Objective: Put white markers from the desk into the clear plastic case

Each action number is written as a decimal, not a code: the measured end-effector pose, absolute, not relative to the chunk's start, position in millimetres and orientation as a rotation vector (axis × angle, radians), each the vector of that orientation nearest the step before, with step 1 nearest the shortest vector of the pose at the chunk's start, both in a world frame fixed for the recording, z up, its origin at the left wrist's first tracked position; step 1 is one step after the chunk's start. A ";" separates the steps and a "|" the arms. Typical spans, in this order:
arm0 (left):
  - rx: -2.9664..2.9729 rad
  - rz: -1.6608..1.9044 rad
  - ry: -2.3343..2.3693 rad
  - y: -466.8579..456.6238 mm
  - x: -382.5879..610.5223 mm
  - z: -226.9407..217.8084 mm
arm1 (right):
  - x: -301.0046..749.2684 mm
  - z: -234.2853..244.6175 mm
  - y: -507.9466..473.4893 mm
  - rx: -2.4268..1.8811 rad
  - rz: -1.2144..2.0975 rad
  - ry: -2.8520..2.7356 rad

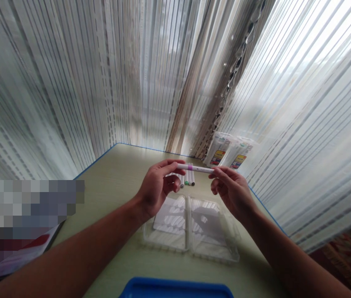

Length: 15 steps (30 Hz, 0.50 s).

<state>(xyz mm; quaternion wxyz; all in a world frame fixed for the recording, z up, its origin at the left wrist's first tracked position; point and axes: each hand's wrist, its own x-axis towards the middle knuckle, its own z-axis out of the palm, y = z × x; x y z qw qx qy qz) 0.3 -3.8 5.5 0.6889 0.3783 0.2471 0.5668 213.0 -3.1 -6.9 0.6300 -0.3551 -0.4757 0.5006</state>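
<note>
The left hand (155, 188) and right hand (235, 192) each pinch one end of the pen (200, 169) between fingers (169, 169), above the surface (110, 174). It looks light, stiff, slightly slippery; its ends seem good holds.

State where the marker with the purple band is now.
In the head view, the marker with the purple band is just right of centre, held between the left hand and right hand, above the open clear case in the picture.
</note>
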 end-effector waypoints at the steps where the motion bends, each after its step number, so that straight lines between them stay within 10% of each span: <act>1: 0.842 1.265 0.548 -3.5 0.3 5.5 | 213.1 -6.9 -3.2 -0.812 1.148 -1.091; 15: 0.803 1.277 0.534 -4.5 1.1 6.6 | 212.9 -7.0 -3.9 -0.832 1.136 -1.116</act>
